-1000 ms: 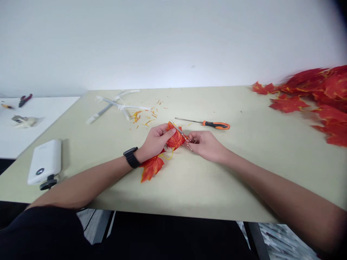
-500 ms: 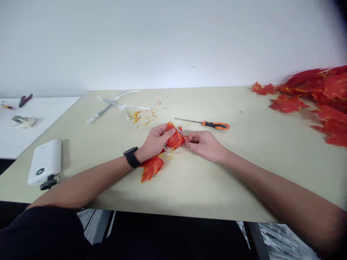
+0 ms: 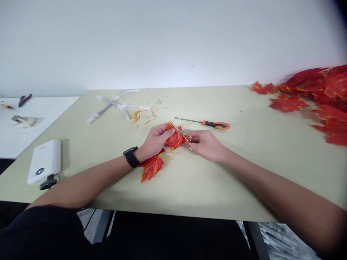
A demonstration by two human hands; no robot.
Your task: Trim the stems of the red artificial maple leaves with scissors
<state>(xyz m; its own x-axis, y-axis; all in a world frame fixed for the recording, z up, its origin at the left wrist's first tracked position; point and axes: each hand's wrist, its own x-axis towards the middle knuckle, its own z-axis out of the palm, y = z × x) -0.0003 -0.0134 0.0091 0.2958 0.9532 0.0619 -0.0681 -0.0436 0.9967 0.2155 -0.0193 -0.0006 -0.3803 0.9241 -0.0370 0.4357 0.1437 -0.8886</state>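
Note:
My left hand pinches a red-orange artificial maple leaf between thumb and fingers, above the table. Small metal scissors are in my right hand, with fingers closed around the handles. Their blades point up and left and lie across the leaf's upper part. From the held leaf a yellow stem runs to a second maple leaf, which hangs under my left wrist and is partly covered by it.
Orange-and-black screwdriver lies beyond my right hand. Yellow and orange scraps are scattered near white plastic strips. A pile of red leaves fills the far right. At left stands a white device; pliers lie on a white table.
Hardly anything differs. Both hands keep the leaf and scissors in nearly the same place, and the view has shifted very slightly.

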